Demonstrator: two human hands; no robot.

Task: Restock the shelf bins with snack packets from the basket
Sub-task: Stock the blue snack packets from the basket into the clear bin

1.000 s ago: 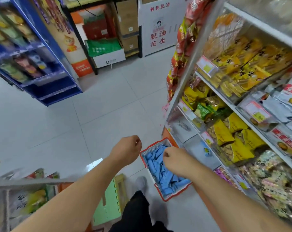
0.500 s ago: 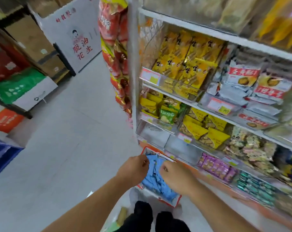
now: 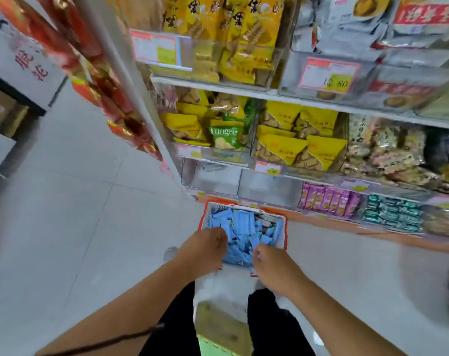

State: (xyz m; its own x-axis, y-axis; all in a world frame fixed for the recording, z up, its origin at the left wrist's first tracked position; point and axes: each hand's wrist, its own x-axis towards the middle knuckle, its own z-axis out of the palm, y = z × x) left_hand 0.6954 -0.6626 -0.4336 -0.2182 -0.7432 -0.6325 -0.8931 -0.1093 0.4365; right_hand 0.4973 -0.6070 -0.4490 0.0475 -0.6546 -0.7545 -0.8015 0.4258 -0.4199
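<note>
While the red basket (image 3: 282, 227) sits on the floor against the foot of the shelf unit, both hands reach into its near end among the blue snack packets (image 3: 244, 227). Left hand (image 3: 201, 249) and right hand (image 3: 272, 265) are curled, knuckles up; whether either grips a packet I cannot tell. Just above, two clear bins (image 3: 213, 181) on the bottom shelf look nearly bare.

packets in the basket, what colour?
Light blue packets, in the red-rimmed basket; head view shows them.
</note>
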